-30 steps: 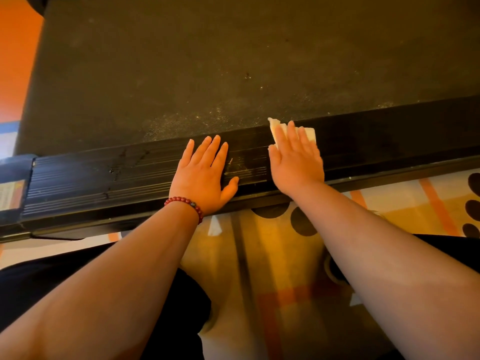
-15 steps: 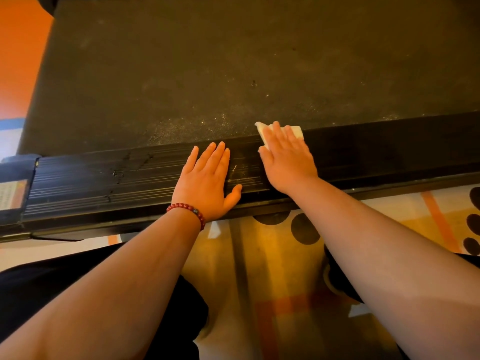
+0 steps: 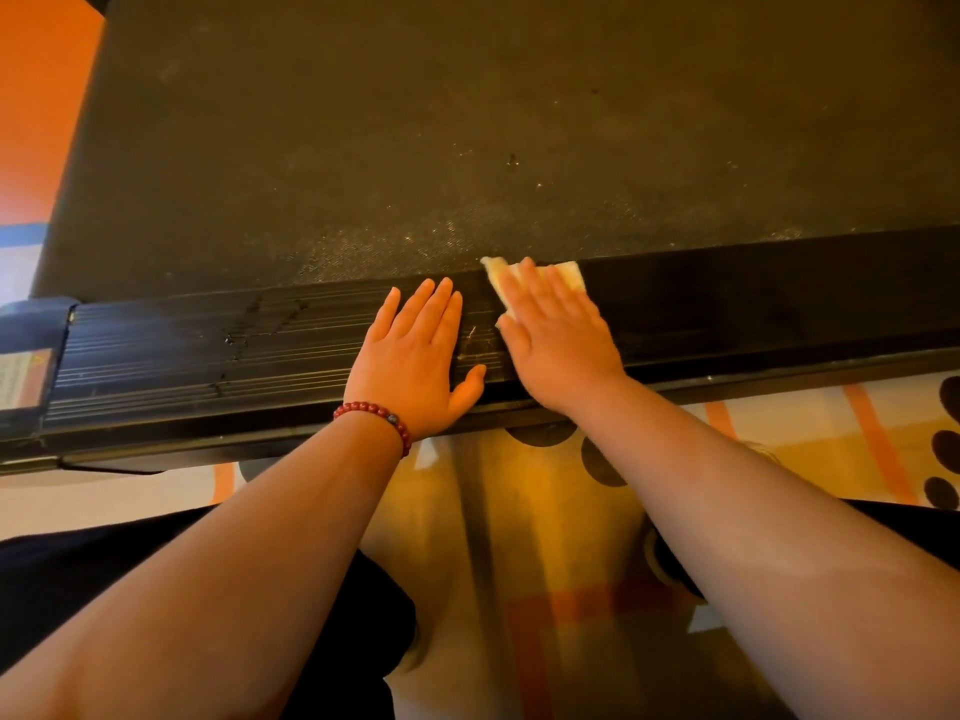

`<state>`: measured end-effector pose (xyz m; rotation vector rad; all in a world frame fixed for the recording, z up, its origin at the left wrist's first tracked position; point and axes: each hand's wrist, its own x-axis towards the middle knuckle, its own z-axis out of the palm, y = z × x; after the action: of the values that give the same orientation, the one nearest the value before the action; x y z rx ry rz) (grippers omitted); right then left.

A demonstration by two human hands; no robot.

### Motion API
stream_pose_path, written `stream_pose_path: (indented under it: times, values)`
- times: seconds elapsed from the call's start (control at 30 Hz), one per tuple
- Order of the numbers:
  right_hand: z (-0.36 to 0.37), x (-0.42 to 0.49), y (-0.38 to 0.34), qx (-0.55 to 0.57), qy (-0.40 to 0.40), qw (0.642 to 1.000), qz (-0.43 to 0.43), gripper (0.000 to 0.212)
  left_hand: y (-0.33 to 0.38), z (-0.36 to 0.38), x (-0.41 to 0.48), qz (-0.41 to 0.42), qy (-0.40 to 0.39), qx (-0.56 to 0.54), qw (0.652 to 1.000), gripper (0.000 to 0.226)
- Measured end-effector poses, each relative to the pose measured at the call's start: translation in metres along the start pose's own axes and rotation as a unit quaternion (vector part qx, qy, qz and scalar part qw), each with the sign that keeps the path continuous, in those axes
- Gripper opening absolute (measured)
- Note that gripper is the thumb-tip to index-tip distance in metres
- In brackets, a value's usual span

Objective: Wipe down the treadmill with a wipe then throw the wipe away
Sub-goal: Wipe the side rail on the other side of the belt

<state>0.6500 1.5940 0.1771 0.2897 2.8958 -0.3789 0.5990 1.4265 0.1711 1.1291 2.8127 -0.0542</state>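
Note:
The treadmill fills the upper view: a dark dusty belt (image 3: 467, 148) and a black ribbed side rail (image 3: 182, 356) along its near edge. My right hand (image 3: 558, 345) lies flat on the rail and presses a white wipe (image 3: 569, 277) under its fingers; the wipe's far edge sticks out past the fingertips. My left hand (image 3: 415, 361) rests flat and open on the rail just left of it, fingers spread, with a red bead bracelet (image 3: 376, 414) at the wrist.
A patterned rug (image 3: 571, 537) in yellow, orange and dark dots lies below the rail. Orange floor (image 3: 36, 96) shows at the far left. The rail's end cap with a label (image 3: 21, 376) is at the left edge. My dark-clothed knees sit at both lower sides.
My right hand has slid the wipe leftward along the rail, closer to my left hand. My left hand has stayed flat on the rail.

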Motion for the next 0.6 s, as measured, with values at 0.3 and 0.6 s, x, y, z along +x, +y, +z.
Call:
stream_pose_path:
  times: [0.3,0.6]
  values:
    - [0.0,-0.023,0.022,0.003,0.03,0.994,0.104,0.055,0.0,-0.002,-0.001,-0.004,-0.001,-0.004,1.0,0.078]
    - [0.01,-0.034,-0.012,0.002,-0.02,0.999,-0.043,0.053,0.0,0.001,-0.002,-0.002,-0.004,0.004,1.0,0.084]
